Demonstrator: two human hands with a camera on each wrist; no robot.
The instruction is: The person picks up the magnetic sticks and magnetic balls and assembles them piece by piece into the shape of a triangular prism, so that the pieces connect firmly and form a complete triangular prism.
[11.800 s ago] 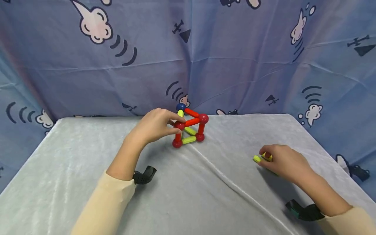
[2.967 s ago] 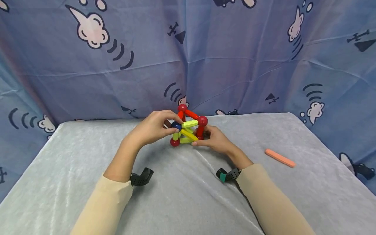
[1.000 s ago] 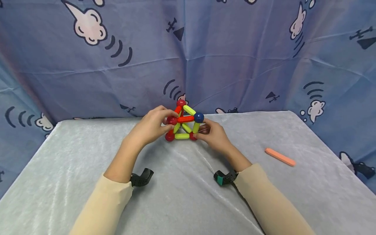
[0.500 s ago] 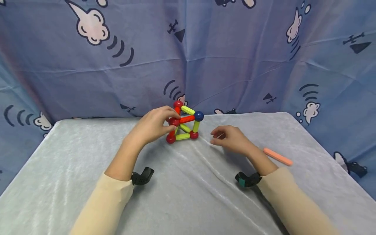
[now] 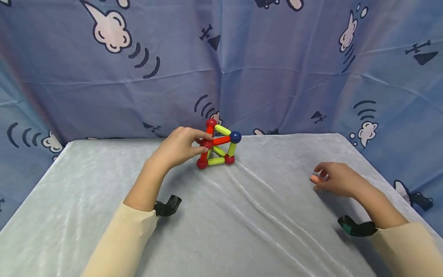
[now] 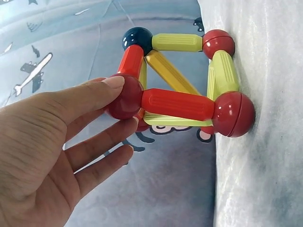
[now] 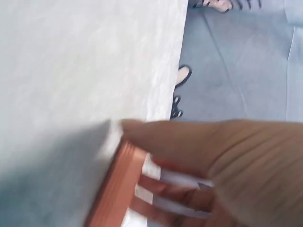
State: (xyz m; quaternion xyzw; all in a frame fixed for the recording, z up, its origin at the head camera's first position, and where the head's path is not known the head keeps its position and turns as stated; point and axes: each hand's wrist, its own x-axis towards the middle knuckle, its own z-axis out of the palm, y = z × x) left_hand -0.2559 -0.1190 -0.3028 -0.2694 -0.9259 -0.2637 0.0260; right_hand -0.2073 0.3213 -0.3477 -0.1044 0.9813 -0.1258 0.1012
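Note:
A frame of rods and balls (image 5: 221,141), resembling a magnetic building set, stands on the cloth. My left hand (image 5: 178,148) pinches its near upper-left red ball (image 6: 127,97) between thumb and fingers. A red rod (image 6: 177,104) runs from that ball to another red ball (image 6: 234,114) at the cloth. The blue ball (image 5: 235,137) sits at the upper right corner, and a yellow rod (image 6: 173,73) slants across inside. Far to the right, my right hand (image 5: 340,180) spreads its thumb and fingers around an orange rod (image 7: 118,189), mostly hidden in the head view.
A pale grey cloth (image 5: 214,231) with long creases covers the table. Behind its back edge hangs a blue patterned curtain (image 5: 270,88). Black wrist devices (image 5: 167,206) are worn on both arms.
Earlier, my right hand lifted yellow-green rods at the right; the frame was later turned, shifting the blue ball rightward. My right hand has since left the frame for the orange rod.

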